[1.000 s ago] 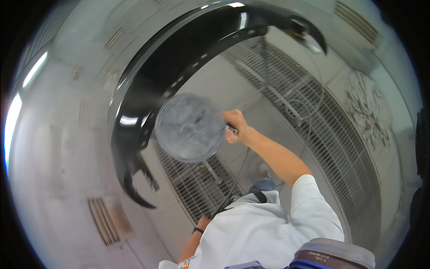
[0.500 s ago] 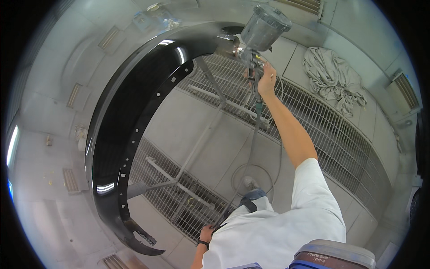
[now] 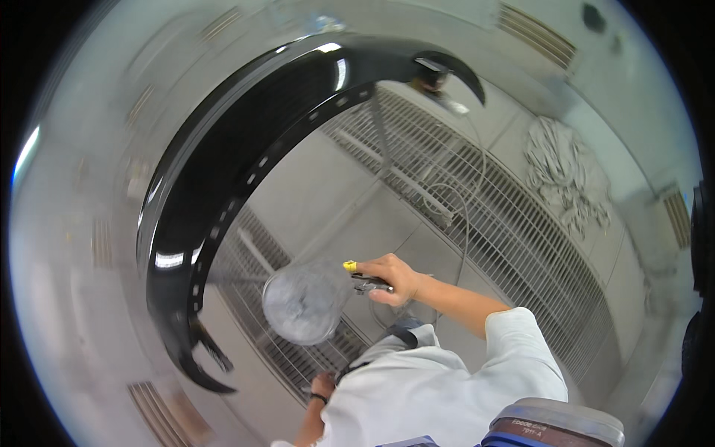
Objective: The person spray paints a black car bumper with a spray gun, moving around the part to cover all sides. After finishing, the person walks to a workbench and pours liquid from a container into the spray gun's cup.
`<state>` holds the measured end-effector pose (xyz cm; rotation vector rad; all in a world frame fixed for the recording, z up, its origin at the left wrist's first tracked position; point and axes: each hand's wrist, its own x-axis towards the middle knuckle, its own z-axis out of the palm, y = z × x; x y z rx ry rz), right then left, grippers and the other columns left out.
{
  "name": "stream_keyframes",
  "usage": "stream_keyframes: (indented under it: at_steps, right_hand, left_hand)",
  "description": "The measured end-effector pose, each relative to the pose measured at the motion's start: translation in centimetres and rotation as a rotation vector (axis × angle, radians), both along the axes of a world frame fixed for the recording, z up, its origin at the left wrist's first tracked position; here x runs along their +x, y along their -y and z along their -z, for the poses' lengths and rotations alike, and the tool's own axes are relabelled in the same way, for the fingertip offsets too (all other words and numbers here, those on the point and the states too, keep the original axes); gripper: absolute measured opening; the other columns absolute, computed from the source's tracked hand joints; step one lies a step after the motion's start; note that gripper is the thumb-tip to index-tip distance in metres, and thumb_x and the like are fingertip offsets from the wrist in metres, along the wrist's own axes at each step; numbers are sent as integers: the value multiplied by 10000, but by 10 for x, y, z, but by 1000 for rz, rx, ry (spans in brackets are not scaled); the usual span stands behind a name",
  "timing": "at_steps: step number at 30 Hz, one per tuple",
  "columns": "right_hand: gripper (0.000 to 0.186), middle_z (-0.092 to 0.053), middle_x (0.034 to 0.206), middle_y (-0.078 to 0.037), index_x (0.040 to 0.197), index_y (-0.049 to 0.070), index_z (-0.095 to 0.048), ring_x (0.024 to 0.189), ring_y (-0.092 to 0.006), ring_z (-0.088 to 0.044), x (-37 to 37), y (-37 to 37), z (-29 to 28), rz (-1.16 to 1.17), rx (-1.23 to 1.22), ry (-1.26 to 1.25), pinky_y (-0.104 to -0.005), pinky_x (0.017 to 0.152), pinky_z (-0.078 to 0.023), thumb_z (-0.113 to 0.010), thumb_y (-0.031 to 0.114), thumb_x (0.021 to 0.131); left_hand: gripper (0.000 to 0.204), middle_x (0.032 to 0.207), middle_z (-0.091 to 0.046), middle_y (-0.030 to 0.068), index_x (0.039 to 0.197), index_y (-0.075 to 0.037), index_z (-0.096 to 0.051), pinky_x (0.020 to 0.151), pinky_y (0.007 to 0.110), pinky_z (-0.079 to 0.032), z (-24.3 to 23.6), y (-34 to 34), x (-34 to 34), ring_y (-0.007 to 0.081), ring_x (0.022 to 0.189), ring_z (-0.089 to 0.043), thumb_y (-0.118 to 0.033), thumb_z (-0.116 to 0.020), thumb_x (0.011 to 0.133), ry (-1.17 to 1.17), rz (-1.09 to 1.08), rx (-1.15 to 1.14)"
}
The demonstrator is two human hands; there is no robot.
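Observation:
My right hand [image 3: 397, 281] grips a spray gun [image 3: 370, 284] with a large translucent grey cup [image 3: 302, 302] and a small yellow part [image 3: 350, 265], held below the inner edge of a glossy black curved panel [image 3: 208, 156], which looks like a bumper. The panel arches across the upper and left view on a metal stand [image 3: 380, 138]. My left hand [image 3: 322, 385] is low beside my hip, fingers curled; what they hold, if anything, is too blurred to make out. A hose [image 3: 465, 246] runs over the floor near the gun.
Metal floor grates [image 3: 521, 223] flank pale floor panels. A crumpled grey sheet [image 3: 562, 167] lies by the right wall. Vents [image 3: 536, 33] sit in pale surrounding walls. A respirator cartridge [image 3: 555, 425] shows at the bottom edge.
My right hand has swung the spray gun from the upper right, half a second ago, down and left to the lower middle. The panel appears shifted as the view turned.

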<state>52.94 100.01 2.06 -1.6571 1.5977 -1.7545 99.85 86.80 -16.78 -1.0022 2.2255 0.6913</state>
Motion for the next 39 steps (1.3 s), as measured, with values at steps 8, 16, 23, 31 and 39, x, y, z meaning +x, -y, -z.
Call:
stream_keyframes:
  at_steps: [8, 16, 23, 31, 39]
  right_hand:
    - [609, -667, 1029, -167, 1133, 0, -644, 789, -302, -700, 159, 47, -54, 95, 86, -610, -353, 625, -576, -902, 284, 661]
    - [483, -635, 1045, -117, 1160, 91, -640, 814, -252, -699, 327, 171, -45, -17, -13, -812, -334, 575, -556, -772, 135, 698]
    - [403, -671, 889, -100, 1116, 58, -670, 698, -267, -673, 397, 254, -87, -139, -29, -735, -365, 564, -531, -808, 258, 795]
    - [477, -695, 867, -138, 1184, 0, -648, 685, -290, -688, 381, 207, -116, 158, -136, -755, -360, 602, -554, -826, 96, 752]
    - [472, -647, 855, -60, 1203, 115, -656, 657, -269, -666, 473, 311, -62, -131, -12, -902, -379, 545, -533, -784, 265, 774]
  left_hand:
    - [507, 1313, -631, 156, 1287, -127, -648, 999, 456, -469, 39, -17, 92, 369, 1209, -588, -450, -610, 898, -317, -197, 14]
    - [413, 993, -737, 175, 1036, -124, -767, 891, 454, -542, -18, -21, 201, 362, 984, -688, -442, -699, 782, -233, -626, 108]
    - [465, 935, -744, 183, 1134, -58, -742, 825, 430, -556, -21, -29, 279, 337, 891, -712, -342, -723, 766, -288, -826, 108]
    - [381, 1002, -740, 157, 1061, -96, -757, 872, 455, -546, 1, -83, 290, 350, 969, -693, -339, -748, 768, -340, -827, 111]
    - [389, 985, -741, 167, 1067, -94, -750, 874, 449, -547, -9, -104, 297, 357, 944, -698, -339, -727, 766, -414, -1037, 56]
